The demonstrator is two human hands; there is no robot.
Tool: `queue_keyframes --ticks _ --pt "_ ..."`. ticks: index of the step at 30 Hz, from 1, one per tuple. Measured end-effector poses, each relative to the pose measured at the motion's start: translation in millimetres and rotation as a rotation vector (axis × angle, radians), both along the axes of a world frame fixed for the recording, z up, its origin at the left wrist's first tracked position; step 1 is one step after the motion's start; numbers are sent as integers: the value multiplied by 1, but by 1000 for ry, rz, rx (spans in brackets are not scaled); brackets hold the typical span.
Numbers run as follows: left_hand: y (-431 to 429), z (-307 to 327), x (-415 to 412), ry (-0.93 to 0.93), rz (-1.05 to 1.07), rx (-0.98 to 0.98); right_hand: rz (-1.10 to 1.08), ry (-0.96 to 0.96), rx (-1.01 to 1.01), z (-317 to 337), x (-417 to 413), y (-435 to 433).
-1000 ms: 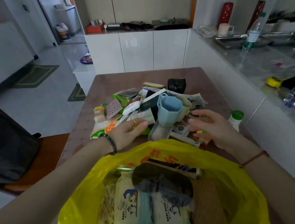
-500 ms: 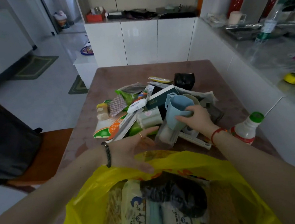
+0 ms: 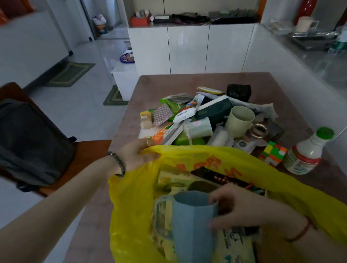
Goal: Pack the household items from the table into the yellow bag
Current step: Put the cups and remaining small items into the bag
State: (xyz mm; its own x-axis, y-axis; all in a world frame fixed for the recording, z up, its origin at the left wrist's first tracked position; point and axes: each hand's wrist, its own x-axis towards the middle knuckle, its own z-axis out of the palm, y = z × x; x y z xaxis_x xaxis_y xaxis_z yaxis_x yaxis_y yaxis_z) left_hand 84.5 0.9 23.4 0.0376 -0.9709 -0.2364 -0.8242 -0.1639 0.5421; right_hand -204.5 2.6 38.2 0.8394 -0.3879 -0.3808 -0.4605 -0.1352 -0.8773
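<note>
The yellow bag point(image 3: 132, 200) stands open at the near end of the table point(image 3: 269, 85), with packets of baby wipes point(image 3: 233, 250) and other goods inside. My right hand point(image 3: 236, 206) grips a blue cup point(image 3: 191, 228) by its rim, inside the bag's mouth. My left hand point(image 3: 138, 154) pinches the bag's far left rim and holds it up. Behind the bag lies a pile of household items: a pale green cup point(image 3: 240, 121), a dark box point(image 3: 214, 110), a colour cube point(image 3: 273, 153), packets and tubes.
A white bottle with a green cap point(image 3: 307, 152) stands at the right of the table. A dark backpack point(image 3: 20, 142) rests on a wooden chair at the left. White cabinets point(image 3: 190, 48) are behind the table and a counter point(image 3: 319, 59) runs along the right.
My right hand lifted the blue cup off the pile and brought it into the bag. My left hand went from the pile to the bag's rim and closed on it.
</note>
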Motion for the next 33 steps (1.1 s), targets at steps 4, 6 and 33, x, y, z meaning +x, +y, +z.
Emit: queue_keyframes --ticks 4,6,33 --pt "7 15 -13 188 -59 -77 -478 -156 134 -48 52 11" --pt "11 21 -20 256 -111 -90 -590 -171 214 -58 75 10" --pt "-154 -9 -60 433 305 275 -888 38 105 -34 48 -181"
